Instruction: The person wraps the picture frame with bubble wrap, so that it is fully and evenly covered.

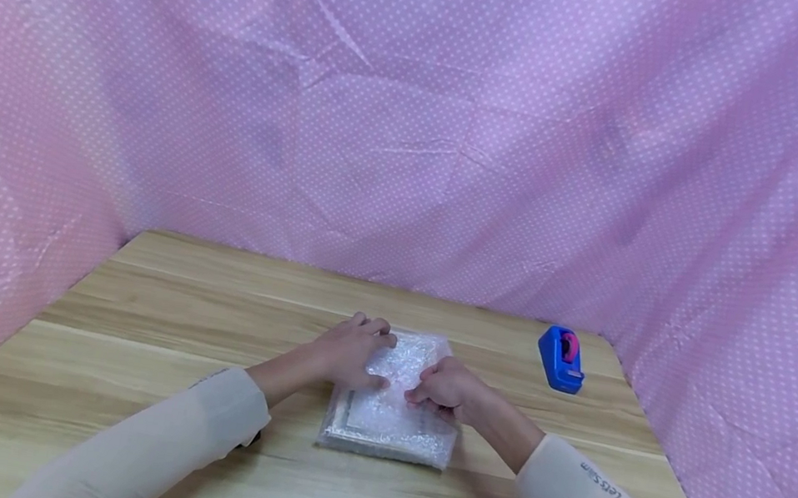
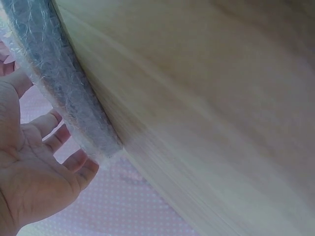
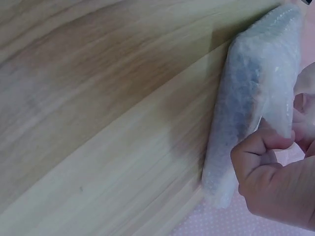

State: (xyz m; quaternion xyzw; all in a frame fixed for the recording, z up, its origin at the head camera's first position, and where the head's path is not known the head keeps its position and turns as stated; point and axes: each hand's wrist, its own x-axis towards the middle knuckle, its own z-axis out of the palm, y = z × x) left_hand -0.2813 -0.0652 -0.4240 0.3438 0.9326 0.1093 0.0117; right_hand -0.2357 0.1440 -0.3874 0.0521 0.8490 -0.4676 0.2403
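A flat rectangular item wrapped in clear bubble wrap (image 1: 389, 441) lies on the table; the wrap blurs what is inside, though a pale border shows through. My left hand (image 1: 352, 352) rests on its left side, fingers spread and slightly bent over the top. In the left wrist view the left hand (image 2: 39, 162) has its fingertips against the edge of the package (image 2: 64, 73). At the package's right side my right hand (image 1: 452, 386) pinches a flap of the bubble wrap. The right wrist view shows the right hand (image 3: 275, 172) with thumb and finger on that flap (image 3: 280, 103).
A blue tape dispenser (image 1: 560, 361) with a pink core stands at the far right of the wooden table (image 1: 209, 308). Pink dotted cloth (image 1: 411, 158) hangs behind the table and along both sides.
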